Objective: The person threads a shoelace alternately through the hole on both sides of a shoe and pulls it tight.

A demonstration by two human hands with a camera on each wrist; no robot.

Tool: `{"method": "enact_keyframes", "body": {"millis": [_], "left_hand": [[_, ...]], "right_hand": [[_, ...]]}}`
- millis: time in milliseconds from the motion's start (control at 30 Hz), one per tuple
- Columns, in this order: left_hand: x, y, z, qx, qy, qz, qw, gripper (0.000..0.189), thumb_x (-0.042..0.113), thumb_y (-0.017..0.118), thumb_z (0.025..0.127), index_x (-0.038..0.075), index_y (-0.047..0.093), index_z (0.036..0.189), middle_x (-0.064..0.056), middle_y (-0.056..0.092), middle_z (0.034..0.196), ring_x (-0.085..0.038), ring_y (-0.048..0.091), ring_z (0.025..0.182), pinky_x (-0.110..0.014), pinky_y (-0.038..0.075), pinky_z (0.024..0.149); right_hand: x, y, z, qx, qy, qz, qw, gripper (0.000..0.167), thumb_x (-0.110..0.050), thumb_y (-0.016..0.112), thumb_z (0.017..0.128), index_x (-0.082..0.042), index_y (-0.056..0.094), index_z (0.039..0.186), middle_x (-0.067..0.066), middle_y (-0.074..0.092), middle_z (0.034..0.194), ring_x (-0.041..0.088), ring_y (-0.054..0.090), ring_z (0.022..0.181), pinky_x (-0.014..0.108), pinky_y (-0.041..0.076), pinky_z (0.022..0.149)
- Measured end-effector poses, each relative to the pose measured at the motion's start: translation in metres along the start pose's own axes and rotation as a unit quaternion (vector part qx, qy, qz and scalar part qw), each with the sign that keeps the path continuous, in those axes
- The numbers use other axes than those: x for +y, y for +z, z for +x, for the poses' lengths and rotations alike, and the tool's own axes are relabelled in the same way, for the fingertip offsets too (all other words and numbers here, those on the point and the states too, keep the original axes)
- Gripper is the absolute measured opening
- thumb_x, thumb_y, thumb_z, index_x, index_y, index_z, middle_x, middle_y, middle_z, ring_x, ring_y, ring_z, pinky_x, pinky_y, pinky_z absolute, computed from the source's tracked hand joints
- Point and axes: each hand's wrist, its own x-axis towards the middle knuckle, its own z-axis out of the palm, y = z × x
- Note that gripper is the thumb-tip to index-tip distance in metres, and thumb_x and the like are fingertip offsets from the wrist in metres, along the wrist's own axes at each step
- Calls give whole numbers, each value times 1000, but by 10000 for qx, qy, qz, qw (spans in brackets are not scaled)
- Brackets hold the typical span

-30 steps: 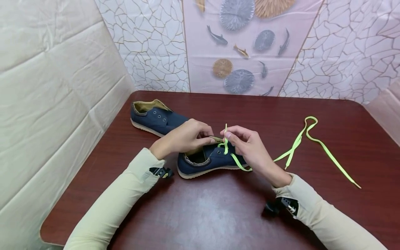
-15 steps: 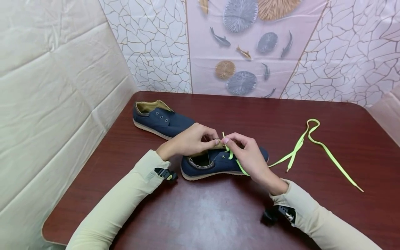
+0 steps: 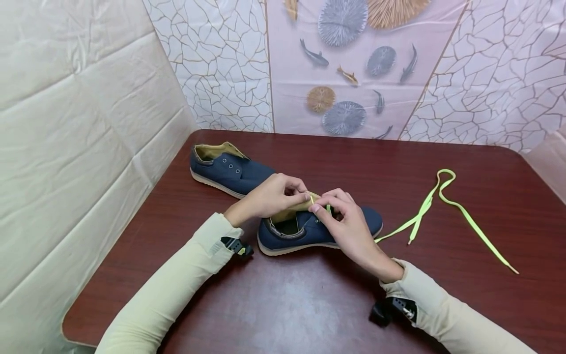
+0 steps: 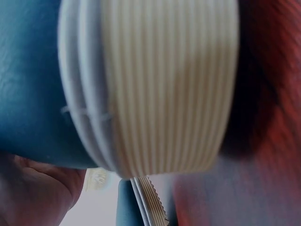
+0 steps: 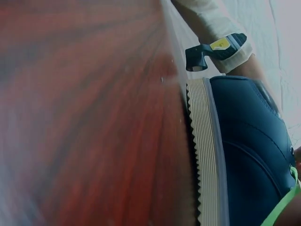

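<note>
A navy canvas shoe (image 3: 283, 244) with a tan lining stands in front of me, toe to the right. My left hand (image 3: 269, 196) pinches its far eyelet flap, lining turned up, between thumb and fingers. With thumb and fingertips my right hand (image 3: 349, 228) holds a neon yellow-green shoelace (image 3: 312, 199), its end sticking up right at that flap. In the right wrist view the shoelace (image 5: 283, 207) runs over the side of the shoe (image 5: 249, 141). The shoe's ribbed sole (image 4: 169, 84) fills much of the left wrist view. My right hand hides part of the lacing.
A second navy shoe (image 3: 221, 169), unlaced, stands behind at the left, its toe partly behind my left hand. Another yellow-green shoelace (image 3: 468, 216) lies looped on the dark red table (image 3: 283, 305) at the right. A patterned wall covering (image 3: 221, 64) borders the far edge.
My right hand has lowered the lace end from upright above the shoe to the far flap, closing in on my left hand. The left hand keeps its hold; the view has shifted slightly.
</note>
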Motion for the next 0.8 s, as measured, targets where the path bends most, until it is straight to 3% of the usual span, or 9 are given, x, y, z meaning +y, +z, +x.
{"method": "enact_keyframes", "body": {"millis": [300, 533, 667, 800], "left_hand": [[1, 3, 0, 121, 329, 8, 9994, 20, 25, 66, 107, 18, 75, 91, 9, 67, 81, -9, 56, 76, -27, 43, 73], [4, 2, 0, 81, 514, 100, 9986, 20, 20, 61, 109, 18, 75, 96, 6, 56, 74, -9, 47, 68, -27, 37, 66], [3, 3, 0, 122, 505, 40, 9986, 19, 21, 62, 109, 18, 75, 96, 7, 60, 76, -9, 49, 68, -26, 39, 67], [2, 5, -2, 160, 554, -37, 9983, 18, 23, 64, 107, 18, 75, 94, 7, 66, 78, -10, 55, 69, -26, 43, 67]], "right_hand": [[2, 2, -3, 252, 397, -33, 9989, 7, -17, 72, 101, -12, 76, 97, 5, 53, 118, 16, 43, 109, 31, 40, 79], [2, 0, -1, 60, 536, -373, 9978, 10, -16, 73, 99, -15, 79, 91, 10, 61, 129, 24, 47, 118, 40, 39, 90], [2, 0, 0, -81, 589, -351, 9976, 14, -12, 70, 99, -15, 80, 89, 9, 65, 130, 28, 48, 123, 45, 37, 101], [1, 1, 0, -62, 545, -298, 9980, 15, -11, 70, 99, -14, 81, 89, 9, 66, 130, 28, 50, 123, 45, 38, 101]]}}
